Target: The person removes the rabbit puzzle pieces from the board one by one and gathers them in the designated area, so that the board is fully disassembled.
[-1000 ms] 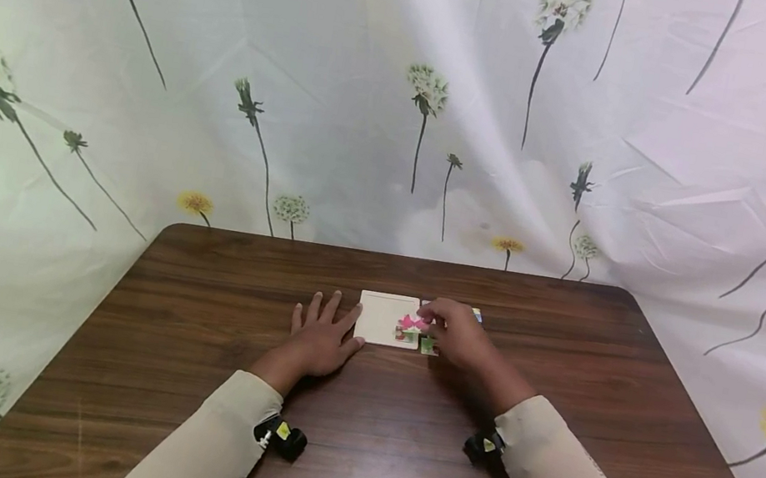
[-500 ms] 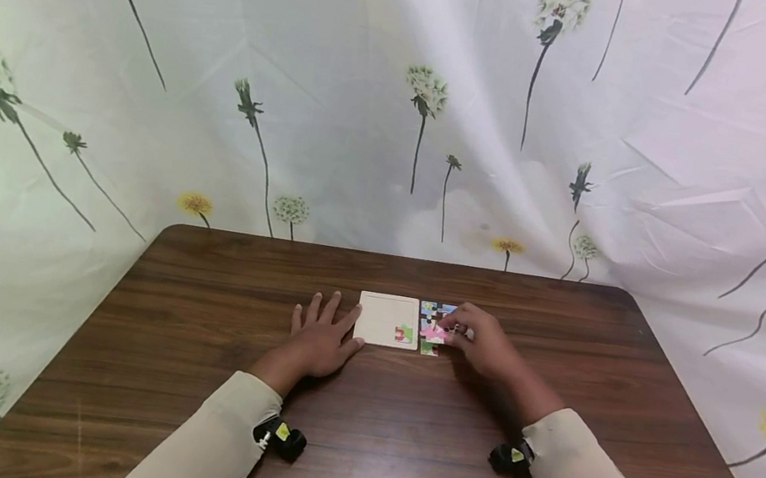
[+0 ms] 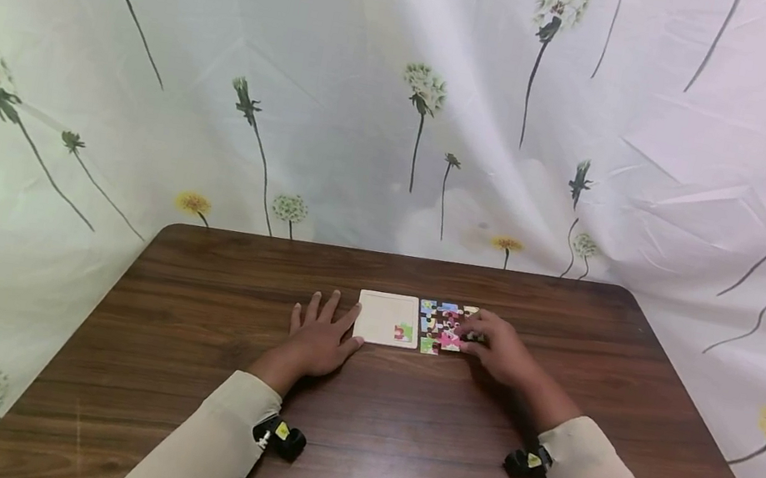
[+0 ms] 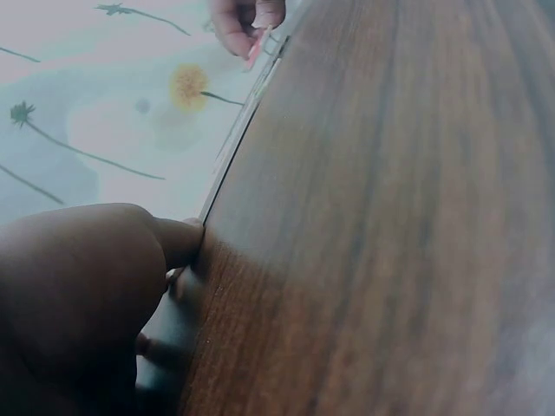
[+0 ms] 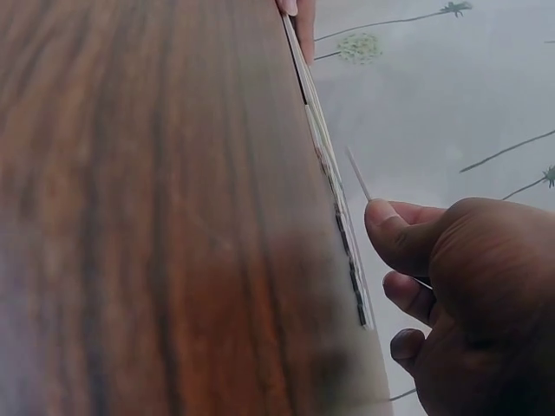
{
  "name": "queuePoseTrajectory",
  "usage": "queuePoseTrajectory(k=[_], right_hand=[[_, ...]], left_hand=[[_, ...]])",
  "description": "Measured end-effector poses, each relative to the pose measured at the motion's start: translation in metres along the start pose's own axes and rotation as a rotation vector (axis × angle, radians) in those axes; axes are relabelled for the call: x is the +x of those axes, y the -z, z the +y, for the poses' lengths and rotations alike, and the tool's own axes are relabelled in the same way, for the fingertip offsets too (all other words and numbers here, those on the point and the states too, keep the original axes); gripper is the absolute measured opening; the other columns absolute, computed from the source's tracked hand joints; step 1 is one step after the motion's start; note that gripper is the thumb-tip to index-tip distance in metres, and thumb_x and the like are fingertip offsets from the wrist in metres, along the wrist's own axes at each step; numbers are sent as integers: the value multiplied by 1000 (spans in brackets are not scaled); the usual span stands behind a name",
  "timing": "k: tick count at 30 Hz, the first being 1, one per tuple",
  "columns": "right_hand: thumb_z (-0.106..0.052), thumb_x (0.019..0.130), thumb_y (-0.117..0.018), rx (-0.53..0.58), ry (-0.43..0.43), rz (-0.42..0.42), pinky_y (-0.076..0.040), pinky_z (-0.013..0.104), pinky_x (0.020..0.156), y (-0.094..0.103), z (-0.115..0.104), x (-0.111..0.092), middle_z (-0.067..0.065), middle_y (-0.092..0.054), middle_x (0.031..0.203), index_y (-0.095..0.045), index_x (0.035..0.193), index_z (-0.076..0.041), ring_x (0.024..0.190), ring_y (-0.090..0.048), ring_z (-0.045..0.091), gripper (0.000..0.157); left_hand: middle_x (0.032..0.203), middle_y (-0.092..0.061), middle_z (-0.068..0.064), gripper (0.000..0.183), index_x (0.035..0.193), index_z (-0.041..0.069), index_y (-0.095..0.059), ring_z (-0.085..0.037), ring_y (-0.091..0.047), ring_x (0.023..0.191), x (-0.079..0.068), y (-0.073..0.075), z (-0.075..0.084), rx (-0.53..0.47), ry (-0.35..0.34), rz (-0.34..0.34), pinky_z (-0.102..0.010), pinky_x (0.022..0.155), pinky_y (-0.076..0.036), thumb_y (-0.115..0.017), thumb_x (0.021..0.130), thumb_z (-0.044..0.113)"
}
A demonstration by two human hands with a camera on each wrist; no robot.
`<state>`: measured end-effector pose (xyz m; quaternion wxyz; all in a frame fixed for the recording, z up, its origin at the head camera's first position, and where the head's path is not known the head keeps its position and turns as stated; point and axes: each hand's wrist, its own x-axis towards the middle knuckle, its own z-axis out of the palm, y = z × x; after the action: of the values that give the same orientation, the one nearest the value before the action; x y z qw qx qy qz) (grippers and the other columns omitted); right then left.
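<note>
My left hand (image 3: 321, 339) lies with spread, straight fingers on the table; its thumb and index fingertip touch the left edge of a cream square puzzle tray (image 3: 379, 310). In the tray's lower right corner sits one green-and-red jigsaw piece (image 3: 403, 333). My right hand (image 3: 499, 352) pinches a pink jigsaw piece (image 3: 448, 340) between thumb and index finger, over the loose pieces right of the tray. In the right wrist view this piece (image 5: 357, 173) shows edge-on, raised above the row of loose pieces (image 5: 340, 212). The right hand hides some of those pieces.
Several blue, green and multicoloured jigsaw pieces (image 3: 429, 308) lie close together on the brown wooden table (image 3: 366, 431), just right of the tray. Behind the table hangs a pale cloth (image 3: 339, 139) printed with dandelions.
The right hand has moved right with the pink jigsaw piece, from over the tray to over the loose pieces. More of the pieces now show. The left hand stays in place.
</note>
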<state>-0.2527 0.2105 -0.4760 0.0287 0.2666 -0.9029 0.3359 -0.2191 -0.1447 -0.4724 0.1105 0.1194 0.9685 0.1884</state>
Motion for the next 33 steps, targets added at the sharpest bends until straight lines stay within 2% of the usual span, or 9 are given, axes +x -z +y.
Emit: queuePoseTrajectory(k=[6,13,21,27,33], right_hand=[[-1,95,-81,2,-5,-6,-58,44,95,2,3,-5,8,-71,112,-85,110,-9,109,-68,26,16],[-1,96,-81,-29,-15,-28,-56,45,97,4,4,-7,7,-70,112,-85,110,-9,110,-66,26,16],[-3,97,-81,-50,-9,-50,-53,44,94,4,4,-8,8,-68,111,-86,112,-8,107,-64,25,17],[-2,97,-81,-47,-20,-66,-52,40,91,4,4,-8,9,-68,112,-86,115,-7,105,-63,24,20],[0,96,-81,-35,-40,-42,-55,42,93,4,3,-6,11,-69,115,-83,119,-4,108,-67,27,24]], left_hand=[[185,0,-19,69,177,25,-20,-51,10,170,5,-2,-1,-24,9,-28,-75,132,7,-43,117,49],[185,-6,-21,68,176,23,-26,-53,4,170,1,1,2,-7,3,-8,-77,131,3,-46,116,48],[185,1,-19,69,177,26,-19,-52,11,170,8,-6,-5,-14,12,-23,-76,131,7,-42,117,50],[185,-1,-20,69,177,27,-21,-52,9,170,5,-3,-4,-27,6,-15,-76,131,7,-44,116,51],[185,-1,-20,69,177,26,-21,-52,10,170,3,-1,-1,-40,4,-19,-76,131,8,-44,116,49]])
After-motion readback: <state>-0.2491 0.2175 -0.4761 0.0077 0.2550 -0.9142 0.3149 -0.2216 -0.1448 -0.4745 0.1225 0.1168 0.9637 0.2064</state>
